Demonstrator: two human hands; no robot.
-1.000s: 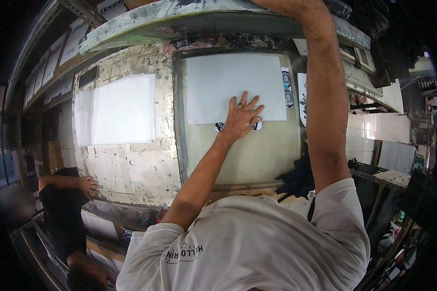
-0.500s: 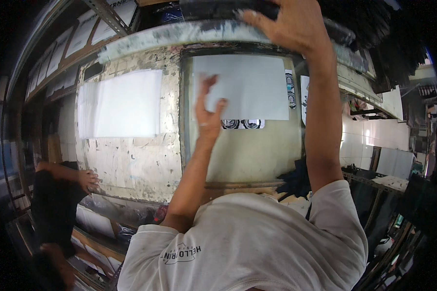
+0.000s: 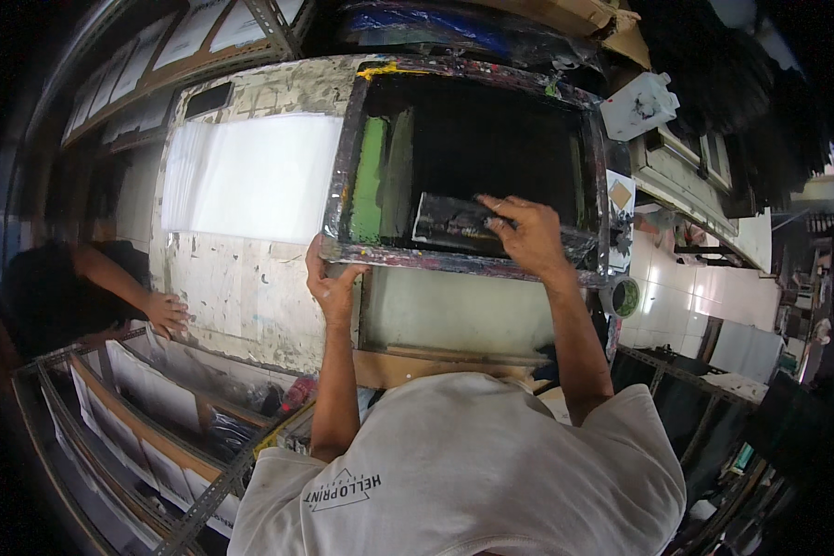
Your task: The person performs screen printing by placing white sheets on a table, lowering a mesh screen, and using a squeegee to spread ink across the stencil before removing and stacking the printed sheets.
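A screen-printing frame lies over the right part of the worktable, its dark mesh ringed by an ink-stained border. At the frame's near left corner my left hand is closed on the rim, fingers at its side and thumb along the near edge. My right hand grips a wide squeegee, which rests on the mesh along the near side, slightly tilted. A green strip shows at the mesh's left. Whatever lies beneath the screen is hidden, apart from a pale board in front of it.
White sheets lie stacked on the stained worktable to the left. Another person's hand rests at its left edge. A white container stands beyond the frame's right corner. A shelf with boards is at lower left.
The screen frame now covers the white sheet and printed pieces. My right hand came down from the far edge and holds the squeegee; my left hand moved back to the frame's corner.
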